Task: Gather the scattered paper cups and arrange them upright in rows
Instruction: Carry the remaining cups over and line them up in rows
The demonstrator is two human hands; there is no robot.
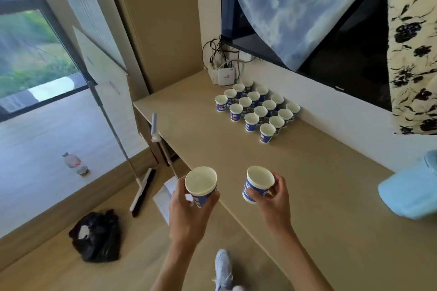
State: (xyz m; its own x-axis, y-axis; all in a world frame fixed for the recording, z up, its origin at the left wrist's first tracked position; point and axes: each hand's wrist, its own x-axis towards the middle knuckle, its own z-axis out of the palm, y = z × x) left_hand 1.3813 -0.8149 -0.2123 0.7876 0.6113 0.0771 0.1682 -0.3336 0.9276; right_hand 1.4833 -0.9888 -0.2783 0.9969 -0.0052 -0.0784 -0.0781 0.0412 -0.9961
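Left hand [189,215], right hand [275,201]: cups [200,182] mouth-up.

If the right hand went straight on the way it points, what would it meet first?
Over bare desk, probably the nearest front cup of the arranged block; depth is unclear.

Bare beige counter [307,184] runs open from the left hand [189,215] and right hand [275,198] (gripping the left-hand cup [201,184] and right-hand cup [259,181]) up to the block of upright cups [259,108]. The block's near and left sides are free. The white wall [343,113] shuts in its far side, and a router box [225,76] and cables [212,52] close its far end. A light-blue container [411,194] blocks the counter's right edge.
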